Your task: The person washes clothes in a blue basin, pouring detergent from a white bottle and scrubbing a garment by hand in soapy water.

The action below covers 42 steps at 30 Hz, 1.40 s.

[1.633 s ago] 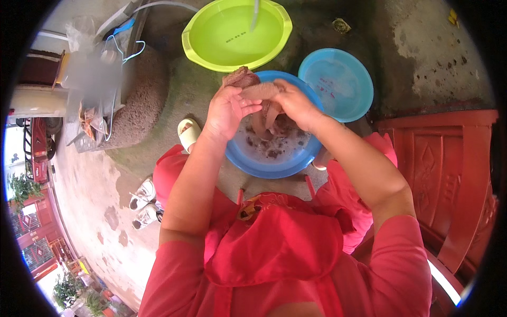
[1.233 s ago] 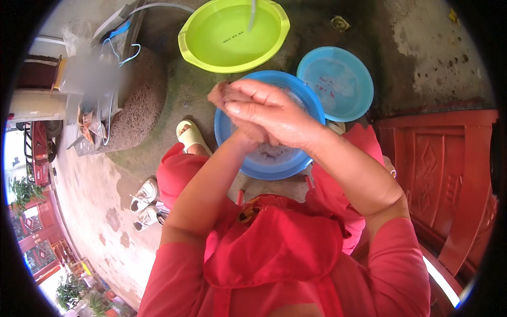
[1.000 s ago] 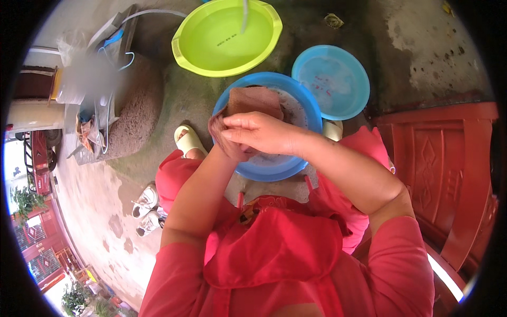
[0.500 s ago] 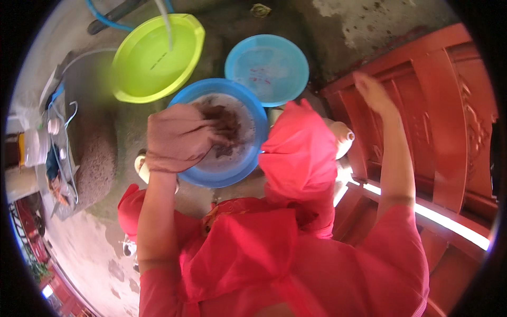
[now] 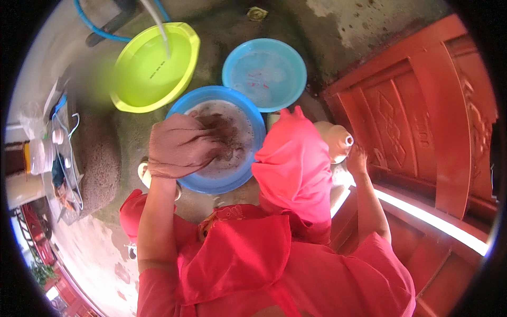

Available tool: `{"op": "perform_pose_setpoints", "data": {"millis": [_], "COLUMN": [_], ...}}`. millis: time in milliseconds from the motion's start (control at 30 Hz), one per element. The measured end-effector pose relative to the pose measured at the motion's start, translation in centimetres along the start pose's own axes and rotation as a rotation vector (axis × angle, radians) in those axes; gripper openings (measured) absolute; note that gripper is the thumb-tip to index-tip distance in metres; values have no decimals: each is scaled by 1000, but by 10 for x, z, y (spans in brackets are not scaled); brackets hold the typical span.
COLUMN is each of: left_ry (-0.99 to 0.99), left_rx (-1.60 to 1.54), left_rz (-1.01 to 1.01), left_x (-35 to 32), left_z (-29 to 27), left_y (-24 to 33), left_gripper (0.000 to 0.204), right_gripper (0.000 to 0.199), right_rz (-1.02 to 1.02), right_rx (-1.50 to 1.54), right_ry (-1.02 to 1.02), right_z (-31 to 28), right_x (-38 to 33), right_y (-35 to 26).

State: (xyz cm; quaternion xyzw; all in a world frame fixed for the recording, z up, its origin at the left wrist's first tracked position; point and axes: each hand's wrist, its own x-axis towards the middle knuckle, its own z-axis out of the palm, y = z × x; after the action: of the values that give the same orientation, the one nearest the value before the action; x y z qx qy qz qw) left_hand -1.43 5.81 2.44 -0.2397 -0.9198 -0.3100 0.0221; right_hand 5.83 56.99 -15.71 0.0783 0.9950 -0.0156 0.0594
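Observation:
A brownish-pink wet cloth point(image 5: 182, 145) covers my left hand from the wrist on. Its darker far end point(image 5: 224, 132) lies in the sudsy water of a blue basin point(image 5: 222, 186). The fingers of my left hand are hidden under the cloth. My right hand point(image 5: 357, 160) is low beside a beige bottle-shaped container point(image 5: 334, 140) with a pale round tip. Its fingers point away from me, slightly apart, with nothing seen in them; whether they touch the container I cannot tell.
A lime-green basin point(image 5: 182, 79) holds water, with a pale hose point(image 5: 158, 24) reaching into it. A light blue basin point(image 5: 264, 71) with cloudy water stands beyond the blue one. Red panels point(image 5: 406, 121) rise at the right. Clutter and a clear jar point(image 5: 39, 156) sit at the left.
My right hand has come down and nearer from beside the red panels to the beige container. The cloth-covered left hand stays over the blue basin. The whole view has shifted slightly.

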Motion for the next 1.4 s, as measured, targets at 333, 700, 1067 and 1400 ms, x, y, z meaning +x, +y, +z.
{"op": "perform_pose_setpoints", "data": {"millis": [333,700,1067,1400], "left_ry": [77,214,435,537], "left_rx": [5,24,-161,-355], "left_rz": [109,127,-31,-195], "left_x": [-6,-19,-30,-41], "left_z": [-13,-31,-37,-32], "left_y": [-2,-3,-3,-2], "left_gripper": [9,10,12,27], "right_gripper": [71,38,31,39], "right_rz": [230,-241,-997,-1112], "right_rx": [1305,1082,360,-16], "right_ry": [-269,-341,-353,-333], "right_z": [113,-171,-328,-342], "right_x": [-8,77,61,47], "right_y": [27,-154,-341,-388]}}
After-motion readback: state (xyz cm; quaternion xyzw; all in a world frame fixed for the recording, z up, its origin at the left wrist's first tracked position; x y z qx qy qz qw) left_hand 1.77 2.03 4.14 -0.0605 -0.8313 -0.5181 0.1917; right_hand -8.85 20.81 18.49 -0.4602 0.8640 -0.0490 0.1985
